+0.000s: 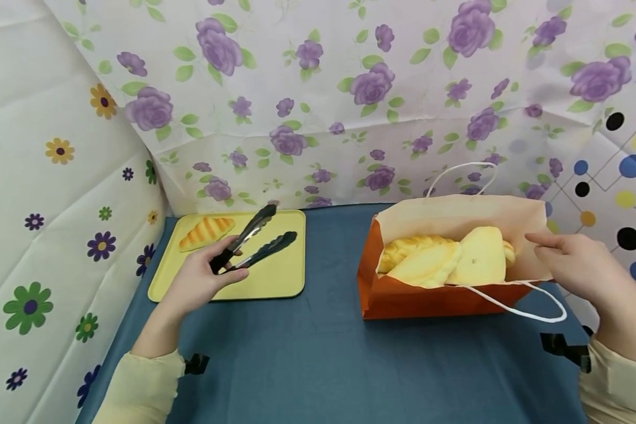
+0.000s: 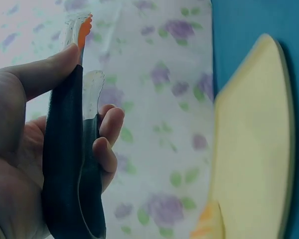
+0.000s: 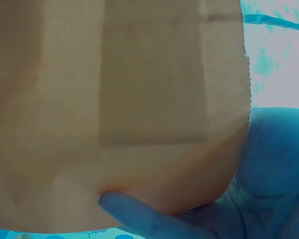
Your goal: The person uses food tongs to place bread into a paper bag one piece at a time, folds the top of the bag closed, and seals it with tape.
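My left hand (image 1: 198, 277) holds a pair of kitchen tongs (image 1: 258, 222) with black handles, thumb on one arm and fingers on the other. The tongs' jaws are spread apart over the yellow tray (image 1: 275, 282), with nothing between them. A striped bread roll (image 1: 208, 231) lies at the tray's far left. On the right, my right hand (image 1: 588, 271) pinches the side edge of an orange paper bag (image 1: 413, 303); one finger (image 3: 139, 211) lies against its paper. Inside the bag are a braided loaf (image 1: 410, 244), an oval bread (image 1: 429, 265) and a squarish slice (image 1: 477, 259).
A blue cloth (image 1: 318, 365) covers the table. White rope handles (image 1: 540, 318) hang from the bag's front and stand up at its back. Floral sheets (image 1: 297, 88) enclose the back and left, with a dotted sheet (image 1: 615, 176) at right.
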Tool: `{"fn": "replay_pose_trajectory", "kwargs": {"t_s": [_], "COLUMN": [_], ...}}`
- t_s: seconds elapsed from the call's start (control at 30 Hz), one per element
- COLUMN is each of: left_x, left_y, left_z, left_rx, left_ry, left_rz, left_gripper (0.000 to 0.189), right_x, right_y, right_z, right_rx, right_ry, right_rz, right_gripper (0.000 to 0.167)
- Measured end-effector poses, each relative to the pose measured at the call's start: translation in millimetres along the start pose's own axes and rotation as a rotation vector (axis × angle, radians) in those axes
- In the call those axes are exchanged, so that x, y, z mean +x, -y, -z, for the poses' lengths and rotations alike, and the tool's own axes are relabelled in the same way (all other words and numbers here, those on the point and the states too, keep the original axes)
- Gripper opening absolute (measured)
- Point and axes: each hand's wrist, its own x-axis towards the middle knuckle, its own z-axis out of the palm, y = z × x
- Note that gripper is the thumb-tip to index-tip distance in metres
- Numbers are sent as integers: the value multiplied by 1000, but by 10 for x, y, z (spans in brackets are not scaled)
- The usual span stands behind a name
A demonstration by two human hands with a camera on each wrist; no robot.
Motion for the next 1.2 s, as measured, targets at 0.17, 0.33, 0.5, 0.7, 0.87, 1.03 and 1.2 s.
{"fn": "replay_pose_trajectory", "kwargs": {"t_s": [0.17, 0.33, 0.5, 0.7, 0.87, 1.03, 1.2], "left_x": [-63, -68, -54, 19, 155, 250, 326], "left_y": [230, 452, 623, 779, 944, 1100, 1225], "left_z": [131, 245, 394, 588, 719, 808, 843], "left_rx": [98, 200, 287, 357, 398, 396, 431], "left_ry": [-8, -39, -51, -35, -6, 50, 101], "left_rz": [54, 106, 164, 214, 254, 322, 377], "left_gripper": [81, 87, 88, 88, 89, 94, 96], "right_x": [-20, -40, -47, -58, -60, -60, -62], "right_y": [12, -13, -37, -60, -68, -49, -33], "right_z": [-17, -7, -13, -18, -15, -27, -23], "right_rx": [1, 0, -6, -5, -5, -2, -2], "right_ry": [10, 15, 10, 7, -13, -17, -11], "right_rz": [-4, -4, -4, -7, 5, 5, 1], "right_gripper": [61, 62, 65, 69, 69, 70, 71]}}
